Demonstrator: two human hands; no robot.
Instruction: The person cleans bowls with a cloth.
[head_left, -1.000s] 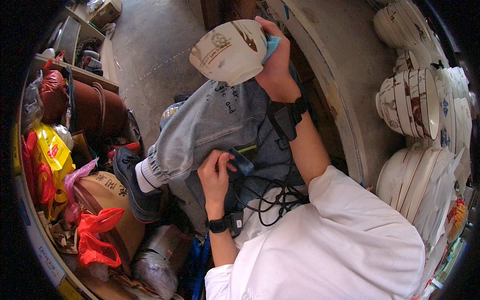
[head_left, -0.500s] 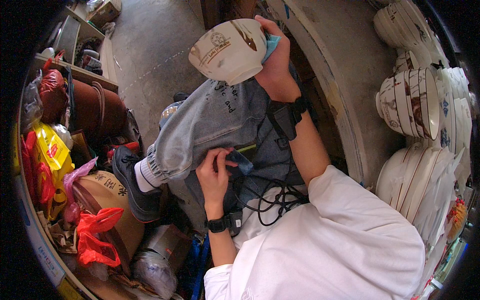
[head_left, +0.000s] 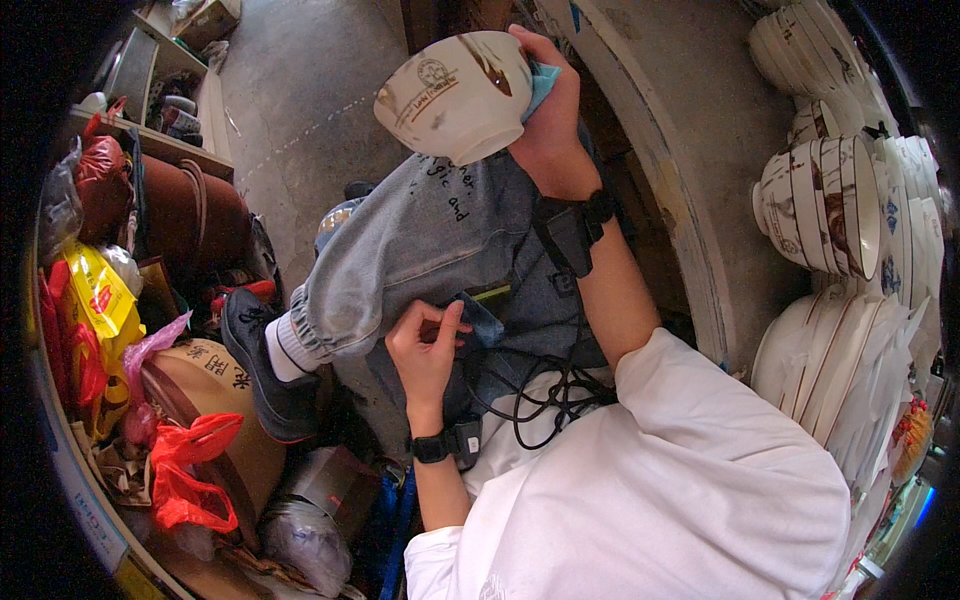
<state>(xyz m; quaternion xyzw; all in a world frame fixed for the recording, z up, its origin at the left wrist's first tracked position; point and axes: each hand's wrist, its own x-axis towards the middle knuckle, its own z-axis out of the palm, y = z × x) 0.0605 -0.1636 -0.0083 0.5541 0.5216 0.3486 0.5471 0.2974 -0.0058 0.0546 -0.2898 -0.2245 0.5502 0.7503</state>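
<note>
A white bowl (head_left: 452,98) with brown decoration is tilted on its side above my raised knee, its foot facing down and towards me. My right hand (head_left: 550,125) grips it at the right side, with a light-blue cloth (head_left: 543,88) between palm and bowl. The bowl's inside is hidden. Over my lap, my left hand (head_left: 428,345) has its fingers curled in, thumb close to the fingertips. Beside those fingertips lies a dark-blue, thin piece (head_left: 482,322) on my jeans. Whether the fingers pinch anything is not clear.
Stacked patterned bowls (head_left: 820,205) and plates (head_left: 815,350) stand on the right. At left are a red plastic bag (head_left: 195,470), a yellow bag (head_left: 105,300), a brown jar (head_left: 195,215) and a big tan pot (head_left: 225,400). A black cable (head_left: 545,405) loops across my lap.
The bowl and my right hand have risen very slightly. My left hand has shifted a little to the left and its fingers have curled in more.
</note>
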